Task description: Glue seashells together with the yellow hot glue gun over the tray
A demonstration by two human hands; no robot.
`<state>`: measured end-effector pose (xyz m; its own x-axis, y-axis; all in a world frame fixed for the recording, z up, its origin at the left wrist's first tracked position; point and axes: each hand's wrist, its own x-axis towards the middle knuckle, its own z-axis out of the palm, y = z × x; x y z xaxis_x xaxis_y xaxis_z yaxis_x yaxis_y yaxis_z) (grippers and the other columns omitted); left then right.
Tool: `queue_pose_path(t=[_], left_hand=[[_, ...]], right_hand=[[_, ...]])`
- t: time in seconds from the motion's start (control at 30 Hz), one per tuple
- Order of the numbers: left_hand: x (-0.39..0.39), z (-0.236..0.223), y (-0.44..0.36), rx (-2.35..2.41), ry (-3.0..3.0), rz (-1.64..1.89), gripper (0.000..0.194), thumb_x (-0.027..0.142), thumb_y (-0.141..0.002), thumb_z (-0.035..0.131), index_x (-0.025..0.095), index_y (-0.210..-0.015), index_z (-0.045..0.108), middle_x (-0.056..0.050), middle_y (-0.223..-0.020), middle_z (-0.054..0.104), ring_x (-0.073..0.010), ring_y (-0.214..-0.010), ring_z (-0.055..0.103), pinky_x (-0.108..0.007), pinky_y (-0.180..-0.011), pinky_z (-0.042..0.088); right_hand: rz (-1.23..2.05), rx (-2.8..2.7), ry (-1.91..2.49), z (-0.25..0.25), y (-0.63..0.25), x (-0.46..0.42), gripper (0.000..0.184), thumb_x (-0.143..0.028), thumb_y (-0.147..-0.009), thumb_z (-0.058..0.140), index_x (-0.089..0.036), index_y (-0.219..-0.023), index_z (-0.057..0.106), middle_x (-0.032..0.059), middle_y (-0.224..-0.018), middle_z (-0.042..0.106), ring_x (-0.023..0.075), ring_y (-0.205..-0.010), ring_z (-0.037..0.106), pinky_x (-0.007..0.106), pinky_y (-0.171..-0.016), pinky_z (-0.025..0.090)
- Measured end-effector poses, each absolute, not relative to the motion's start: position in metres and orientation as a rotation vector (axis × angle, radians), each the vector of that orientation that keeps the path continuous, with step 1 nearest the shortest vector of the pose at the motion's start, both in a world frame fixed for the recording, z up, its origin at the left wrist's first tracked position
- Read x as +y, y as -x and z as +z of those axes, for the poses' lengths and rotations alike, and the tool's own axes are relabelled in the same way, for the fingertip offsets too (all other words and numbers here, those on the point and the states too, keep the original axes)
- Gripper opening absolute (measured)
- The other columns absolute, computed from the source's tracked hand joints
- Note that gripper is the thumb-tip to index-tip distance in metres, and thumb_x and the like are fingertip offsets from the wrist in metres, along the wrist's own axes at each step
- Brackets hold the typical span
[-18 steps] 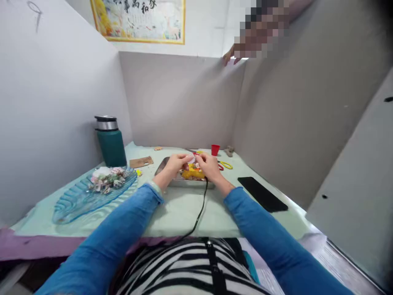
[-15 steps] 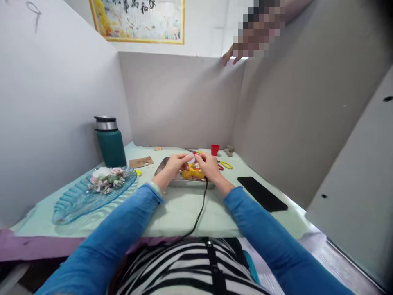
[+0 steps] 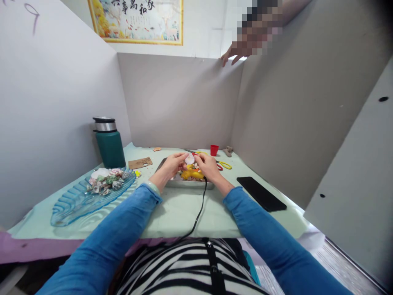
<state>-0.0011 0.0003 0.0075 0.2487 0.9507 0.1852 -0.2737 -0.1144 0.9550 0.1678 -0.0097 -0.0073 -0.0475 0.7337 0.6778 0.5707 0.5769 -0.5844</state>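
Observation:
A pale, flat, roundish shell (image 3: 190,159) is pinched at its left edge by my left hand (image 3: 173,165), above a metal tray (image 3: 187,185). My right hand (image 3: 209,166) closes its fingertips at the shell's right edge. Below the hands, a yellow glue gun (image 3: 193,175) with a black cord lies in the tray among small pieces too small to name. To the left, a blue glass dish (image 3: 73,200) carries several shells (image 3: 107,180), white, pinkish and greenish.
A green bottle (image 3: 109,145) stands at the left, near a brown card (image 3: 140,162). Behind the hands are a red cup (image 3: 214,150) and yellow-handled scissors (image 3: 225,165). A black phone (image 3: 260,193) lies right. Partitions enclose the table; another person's hand (image 3: 227,57) rests over the back one.
The shell between my hands has turned to show its broad face more fully. My hands stay over the tray, and the view has shifted slightly.

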Motion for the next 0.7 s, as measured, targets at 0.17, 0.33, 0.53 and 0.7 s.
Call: queue_pose_path(t=[0.17,0.33,0.53,0.7], left_hand=[[-0.0005,0.0105,0.0013,0.708,-1.19,1.218,0.018,0.024,-0.082,0.075,0.008,-0.08,0.066,0.001,-0.055,0.058,-0.0062,-0.04,0.05,-0.02,-0.046,0.045],[-0.0045,0.0128,-0.0007,0.706,-1.104,1.209,0.014,0.019,-0.083,0.073,0.009,-0.078,0.065,0.0,-0.057,0.06,-0.0057,-0.042,0.051,-0.019,-0.047,0.046],[-0.0048,0.0137,-0.0008,0.682,-1.051,1.201,0.012,0.015,-0.084,0.07,0.009,-0.075,0.064,0.001,-0.055,0.058,-0.0058,-0.041,0.051,-0.018,-0.047,0.047],[-0.002,0.0123,0.001,0.68,-1.094,1.205,0.015,0.018,-0.082,0.073,0.011,-0.074,0.063,0.003,-0.047,0.053,-0.0057,-0.039,0.047,-0.017,-0.044,0.042]], right_hand=[[0.129,-1.78,1.105,-0.0043,-0.1666,-0.0132,0.027,-0.035,-0.091,0.049,-0.02,-0.07,0.057,0.0011,-0.067,0.06,0.016,-0.067,0.052,0.027,-0.065,0.033],[0.145,-1.754,1.091,-0.0056,-0.1673,-0.0113,0.027,-0.036,-0.091,0.049,-0.021,-0.07,0.058,0.0014,-0.069,0.061,0.0164,-0.067,0.053,0.027,-0.065,0.035],[0.17,-1.737,1.074,-0.0076,-0.1686,-0.0087,0.027,-0.037,-0.091,0.049,-0.021,-0.07,0.056,0.0009,-0.068,0.061,0.0165,-0.066,0.053,0.028,-0.064,0.035],[0.213,-1.743,1.055,-0.0067,-0.1686,-0.0094,0.028,-0.038,-0.091,0.048,-0.021,-0.07,0.055,0.0007,-0.068,0.061,0.0166,-0.067,0.054,0.028,-0.065,0.036]])
